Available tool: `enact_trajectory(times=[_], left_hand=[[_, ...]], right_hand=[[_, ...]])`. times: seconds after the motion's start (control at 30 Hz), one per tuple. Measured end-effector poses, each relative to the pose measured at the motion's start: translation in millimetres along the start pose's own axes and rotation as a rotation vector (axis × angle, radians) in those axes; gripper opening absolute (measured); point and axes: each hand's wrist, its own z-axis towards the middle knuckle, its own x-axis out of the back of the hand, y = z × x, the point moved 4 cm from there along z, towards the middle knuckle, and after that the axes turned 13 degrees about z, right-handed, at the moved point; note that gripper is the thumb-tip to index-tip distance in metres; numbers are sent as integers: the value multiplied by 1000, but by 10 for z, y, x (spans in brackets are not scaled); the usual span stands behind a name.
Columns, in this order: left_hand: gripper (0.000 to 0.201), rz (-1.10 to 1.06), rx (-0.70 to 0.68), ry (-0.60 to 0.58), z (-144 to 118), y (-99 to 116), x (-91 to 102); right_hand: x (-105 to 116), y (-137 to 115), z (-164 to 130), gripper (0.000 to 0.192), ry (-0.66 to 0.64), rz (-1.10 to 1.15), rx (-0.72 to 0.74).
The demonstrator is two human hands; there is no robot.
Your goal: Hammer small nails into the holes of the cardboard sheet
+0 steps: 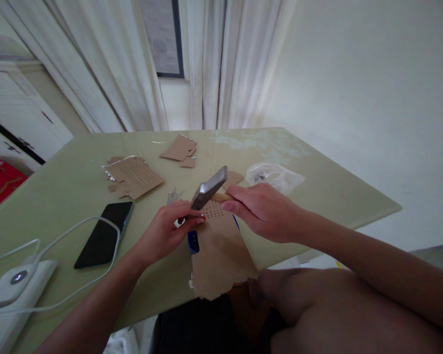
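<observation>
My right hand (268, 212) is closed round the wooden handle of a hammer (209, 189), close below its metal head. The head is raised just above my left fingertips. My left hand (168, 227) pinches a small nail, mostly hidden by the fingers, at the left edge of a brown cardboard sheet (223, 250). Rows of small holes run across the sheet's far part. A blue object (193, 241) shows from beneath the cardboard. Several loose nails (174, 195) lie just beyond my left hand.
A phone (105, 235) and a white power strip (25, 290) with a cable lie at the left. Farther back are a hole-punched cardboard piece (135, 176), cardboard scraps (180, 148) and a clear plastic bag (275, 177). The table's near edge runs under the cardboard.
</observation>
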Motion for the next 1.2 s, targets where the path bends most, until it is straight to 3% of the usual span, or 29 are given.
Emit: enact_trajectory(times=[0.2, 0.4, 0.57, 0.7, 0.8, 0.97, 1.2], left_hand=[[18, -38, 20, -54, 10, -2, 23], [17, -36, 80, -113, 4, -76, 40], [53, 46, 98, -91, -6, -120, 130], [80, 65, 106, -182, -25, -109, 47], [79, 6, 177, -234, -36, -114, -38], [78, -21, 231, -217, -38, -122, -83], [77, -66, 238, -213, -33, -116, -92]], right_hand=[[-80, 30, 0, 45, -121, -31, -12], [18, 68, -8, 46, 77, 139, 24], [11, 128, -11, 47, 93, 191, 19], [-19, 128, -13, 48, 59, 140, 24], [-61, 110, 3, 47, 6, 94, 1], [-180, 134, 43, 42, -130, 50, -91], [-94, 182, 37, 47, -3, 98, -75]])
